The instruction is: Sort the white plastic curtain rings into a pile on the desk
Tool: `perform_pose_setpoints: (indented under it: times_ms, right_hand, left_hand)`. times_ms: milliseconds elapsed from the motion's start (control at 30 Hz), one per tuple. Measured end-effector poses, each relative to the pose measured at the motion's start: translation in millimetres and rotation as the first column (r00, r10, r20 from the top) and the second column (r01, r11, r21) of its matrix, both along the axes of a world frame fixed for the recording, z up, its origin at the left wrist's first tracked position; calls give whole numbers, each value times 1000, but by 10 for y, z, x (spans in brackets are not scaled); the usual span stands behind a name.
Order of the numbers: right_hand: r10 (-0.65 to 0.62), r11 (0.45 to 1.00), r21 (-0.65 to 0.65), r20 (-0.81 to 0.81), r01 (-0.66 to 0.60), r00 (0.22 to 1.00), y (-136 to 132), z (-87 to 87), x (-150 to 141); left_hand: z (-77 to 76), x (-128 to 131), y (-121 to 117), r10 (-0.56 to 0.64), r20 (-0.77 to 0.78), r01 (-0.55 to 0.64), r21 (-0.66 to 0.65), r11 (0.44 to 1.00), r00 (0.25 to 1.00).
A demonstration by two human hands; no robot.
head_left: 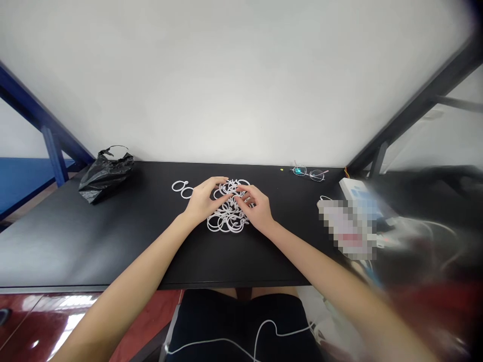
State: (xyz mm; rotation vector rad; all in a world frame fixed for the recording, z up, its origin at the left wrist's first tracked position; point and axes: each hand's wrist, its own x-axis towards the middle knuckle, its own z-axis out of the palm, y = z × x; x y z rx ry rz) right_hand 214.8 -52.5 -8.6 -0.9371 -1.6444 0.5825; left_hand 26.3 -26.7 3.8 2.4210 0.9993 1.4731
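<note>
A heap of white curtain rings (225, 223), each with a small eyelet, lies on the black table in front of me. My left hand (204, 201) is at the heap's left side, its thumb and fingers curled around some of the rings. From the right, my right hand (257, 205) reaches in with bent fingers and thumb closed on rings at the top of the heap. The fingers partly cover which rings each hand grips. Left of my left hand lie two linked-looking white rings (178, 186), apart from the heap.
A crumpled black plastic bag (107, 173) stands at the back left of the table (151, 241). Eyeglasses (308, 173) lie at the back right. A white box (358, 193), a blurred-out item (347, 231) and a clear plastic bag (418, 246) are on the right. A white cable (277, 333) crosses my lap.
</note>
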Motion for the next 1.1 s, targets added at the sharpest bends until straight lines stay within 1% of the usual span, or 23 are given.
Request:
perform_pose_setpoints:
  times_ms: [100, 233, 333, 467, 567, 900, 1100]
  right_hand:
    - [-12, 1000, 18, 6, 12, 1000, -5, -3, -5]
    - [-7, 999, 42, 1, 7, 1000, -10, 16, -6]
    - [-11, 999, 34, -16, 12, 1000, -18, 37, -3]
    - [-41, 999, -9, -8, 41, 999, -23, 53, 6]
    - [-56, 998, -18, -9, 55, 998, -19, 57, 13]
    - [-28, 1000, 7, -38, 29, 999, -5, 75, 21]
    - [-29, 999, -22, -32, 29, 999, -13, 81, 19]
  left_hand:
    - [3, -6, -5, 8, -29, -9, -28, 1000, 1000]
    - [14, 6, -25, -21, -69, 18, -47, 999, 997]
    - [26, 20, -39, -64, -86, 63, -24, 998, 994]
    - [35, 35, -44, -95, -115, 97, 16, 995, 989]
    - [32, 41, -44, -105, -117, 108, 14, 994, 988]
    - [31, 45, -60, -137, -124, 136, -17, 991, 983]
    - [23, 53, -60, -150, -120, 149, -18, 989, 981]
